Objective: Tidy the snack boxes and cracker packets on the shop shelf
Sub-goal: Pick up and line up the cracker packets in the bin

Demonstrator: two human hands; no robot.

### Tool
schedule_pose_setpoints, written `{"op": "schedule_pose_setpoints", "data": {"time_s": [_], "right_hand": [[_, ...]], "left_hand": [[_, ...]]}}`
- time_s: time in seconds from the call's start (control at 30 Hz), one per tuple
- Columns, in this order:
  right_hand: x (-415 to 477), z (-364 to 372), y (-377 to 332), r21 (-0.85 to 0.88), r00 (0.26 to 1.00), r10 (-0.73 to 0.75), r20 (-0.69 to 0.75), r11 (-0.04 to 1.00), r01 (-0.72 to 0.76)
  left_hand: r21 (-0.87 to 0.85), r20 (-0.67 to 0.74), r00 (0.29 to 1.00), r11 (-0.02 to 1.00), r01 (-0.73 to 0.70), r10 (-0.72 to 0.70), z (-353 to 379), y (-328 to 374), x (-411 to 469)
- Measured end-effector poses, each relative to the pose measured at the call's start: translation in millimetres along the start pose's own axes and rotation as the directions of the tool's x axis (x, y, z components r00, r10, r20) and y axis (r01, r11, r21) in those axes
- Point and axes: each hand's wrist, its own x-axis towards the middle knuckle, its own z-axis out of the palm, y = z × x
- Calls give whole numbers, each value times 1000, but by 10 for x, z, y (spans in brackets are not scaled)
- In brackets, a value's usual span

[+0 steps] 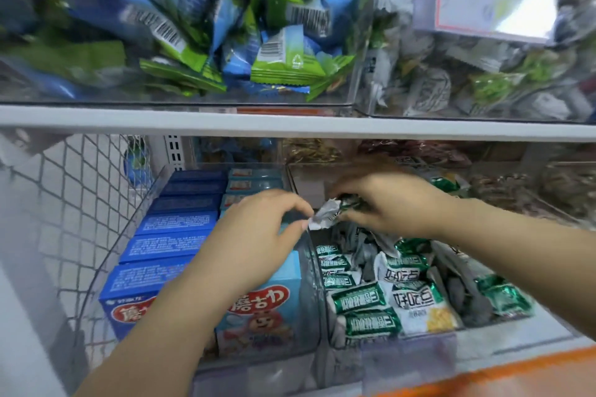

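Lower shelf, two clear bins side by side. The left bin (pixel 108 267) holds snack boxes in two files: dark blue boxes (pixel 167 245) on the outer side and light blue boxes (pixel 254 185) against the divider, both files looking orderly. The right bin (pixel 403 356) holds green-and-white cracker packets (pixel 396 287). The front ones lie flat in rough rows, while those further back are heaped and tilted. Both hands are raised over the join between the bins with one loose packet (pixel 327 214) stretched between them, clear of the pile. The right hand (pixel 390 206) is curled round its green end in a firm grasp. The left hand (pixel 258 229) looks to pinch the white crimped end between thumb and forefinger, though blur softens the contact. Step in hand, by my reading: smooth this packet and lay it among its fellows. To do it well, pull gently along the length only, since crackers snap under a twist or a squeeze. Then free the pinch first and let the right hand carry it down. Best spot seems the untidy back half of the right bin — label up, long edge matching the front rows, set flat rather than dropped. Keep the left forearm high, as it passes just over the front light blue box and could nudge that file askew.
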Motion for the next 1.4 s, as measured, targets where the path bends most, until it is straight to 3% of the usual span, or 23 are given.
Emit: {"op": "schedule_pose_setpoints", "data": {"time_s": [0.07, 0.27, 0.43, 0.6, 0.73, 0.83, 0.93, 1.07, 1.23, 1.4], "right_hand": [[-260, -90, -90, 49, 990, -28, -136, 998, 35], [-610, -267, -245, 141, 980, -50, -192, 987, 78], [-825, -422, -315, 420, 959, 225, -171, 898, -136], [-980, -440, -374, 650, 911, 363, -198, 744, -155], [-991, -438, -468, 681, 911, 361, -199, 719, -137], [-977, -430, -452, 633, 874, 391, -290, 763, -131], [-988, -464, -409, 615, 835, 421, -354, 777, -131], [-1010, -457, -414, 626, 844, 427, -323, 766, -149], [-980, -412, -438, 699, 796, 525, -303, 690, -189], [-886, -323, -470, 768, 761, 635, -129, 550, -328]], "left_hand": [[-34, -84, 996, 999, -42, 39, 3, 121, -28], [-301, -200, 972, 936, -180, 122, 9, 422, -114], [-499, -238, 969, 848, -182, 68, -58, 399, -146], [-637, -214, 976, 754, -160, 26, -114, 245, -146], [-683, -212, 976, 707, -185, 50, -121, 270, -153], [-691, -239, 969, 690, -217, 66, -115, 296, -148], [-615, -299, 950, 743, -265, 92, -112, 274, -156], [-507, -332, 934, 811, -292, 128, -100, 259, -150], [-593, -258, 966, 787, -172, 17, -56, 373, -170], [-802, 52, 993, 587, 108, -110, 56, 483, -139]]}}
